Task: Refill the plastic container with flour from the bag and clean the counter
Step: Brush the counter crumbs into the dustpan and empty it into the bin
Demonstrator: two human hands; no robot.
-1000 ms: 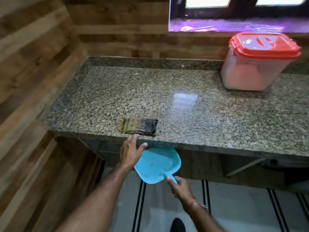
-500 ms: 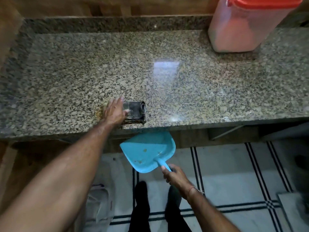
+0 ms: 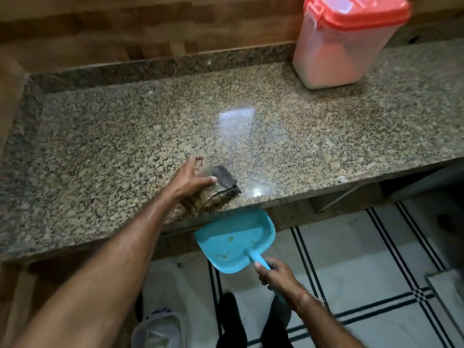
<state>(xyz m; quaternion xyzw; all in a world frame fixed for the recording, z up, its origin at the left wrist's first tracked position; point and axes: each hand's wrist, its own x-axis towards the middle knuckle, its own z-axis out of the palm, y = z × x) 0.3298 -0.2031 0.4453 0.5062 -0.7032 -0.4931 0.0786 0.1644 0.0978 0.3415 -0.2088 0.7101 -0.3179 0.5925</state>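
Note:
My left hand (image 3: 191, 178) rests on a folded, dirty cloth (image 3: 220, 186) near the front edge of the speckled granite counter (image 3: 125, 136), fingers curled around it. Just below that edge my right hand (image 3: 277, 275) grips the handle of a blue dustpan (image 3: 233, 242), which holds a few crumbs. At the back right of the counter stands the plastic container (image 3: 339, 46), lid shut in red and filled with pale flour. A white plastic bag (image 3: 160, 330) lies on the floor by my feet.
A wooden wall runs behind and to the left of the counter. Below is a white tiled floor (image 3: 364, 259) with dark stripes. My feet stand close to the counter.
My left hand went from the counter's edge onto the cloth and closed on it. The cloth has turned slightly. The dustpan stays under the edge; the camera tilted down and nearer.

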